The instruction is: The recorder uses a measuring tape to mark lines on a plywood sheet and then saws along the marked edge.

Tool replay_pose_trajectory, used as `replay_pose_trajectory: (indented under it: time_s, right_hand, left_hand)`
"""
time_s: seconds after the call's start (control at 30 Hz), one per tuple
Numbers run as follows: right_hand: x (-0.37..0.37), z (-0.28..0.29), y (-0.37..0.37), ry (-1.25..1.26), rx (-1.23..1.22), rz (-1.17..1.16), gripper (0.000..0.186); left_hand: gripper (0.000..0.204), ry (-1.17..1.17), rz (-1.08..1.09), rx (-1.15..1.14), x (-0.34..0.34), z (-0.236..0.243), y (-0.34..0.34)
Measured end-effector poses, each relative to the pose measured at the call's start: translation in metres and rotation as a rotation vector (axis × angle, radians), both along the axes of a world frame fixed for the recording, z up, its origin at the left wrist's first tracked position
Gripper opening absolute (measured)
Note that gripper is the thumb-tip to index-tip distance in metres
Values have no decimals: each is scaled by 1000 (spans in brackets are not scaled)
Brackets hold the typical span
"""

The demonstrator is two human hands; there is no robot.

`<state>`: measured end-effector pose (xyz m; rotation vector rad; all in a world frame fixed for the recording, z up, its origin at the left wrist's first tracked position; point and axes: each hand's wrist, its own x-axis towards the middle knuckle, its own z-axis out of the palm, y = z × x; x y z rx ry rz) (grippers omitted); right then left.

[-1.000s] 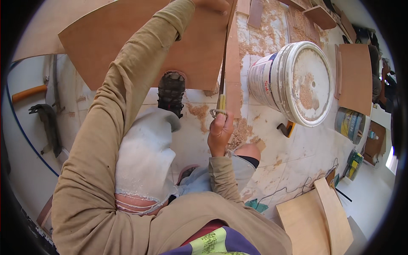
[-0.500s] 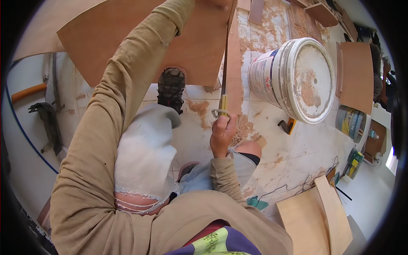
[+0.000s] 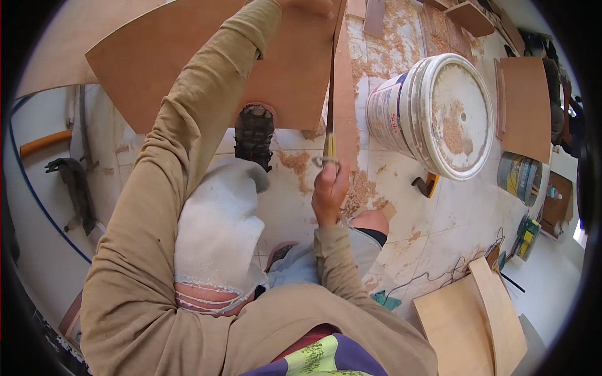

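Observation:
My right hand (image 3: pixel 330 191) is closed around the near end of a long thin tool (image 3: pixel 330 145), yellow with a grey loop just above my fingers. From there a narrow dark strip, seen edge-on, runs away along the right edge of a brown plywood sheet (image 3: pixel 188 69). At the top border my left hand (image 3: pixel 307 5) rests on that sheet, fingers stretched toward its right edge; part of the hand is cut off. My shoe (image 3: pixel 254 135) is at the sheet's near edge.
A white lidded bucket (image 3: pixel 461 119) stands on the right amid wood shavings. Beyond are a plywood panel (image 3: pixel 525 106) and a second bucket (image 3: pixel 519 175). A yellow-and-black tool (image 3: pixel 428 186), a cable (image 3: pixel 433 274) and pale boards (image 3: pixel 458 326) lie nearer. An orange-handled tool (image 3: pixel 47 143) lies left.
More of my left hand shows at the top border, its fingers on the sheet. My right hand and the tool have shifted only slightly.

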<state>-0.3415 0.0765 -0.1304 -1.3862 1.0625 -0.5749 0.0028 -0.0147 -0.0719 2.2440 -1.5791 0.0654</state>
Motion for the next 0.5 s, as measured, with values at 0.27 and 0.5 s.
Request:
replay_pose_trajectory:
  time_s: [0.27,0.5]
  right_hand:
    - [122,-62,-104,-353,-339,74,31]
    - [112,-69,-99,-488,-277,174,28]
  left_hand:
    - [44,66,60,142,-19,17,10]
    - [46,96,79,138,-20,19,15]
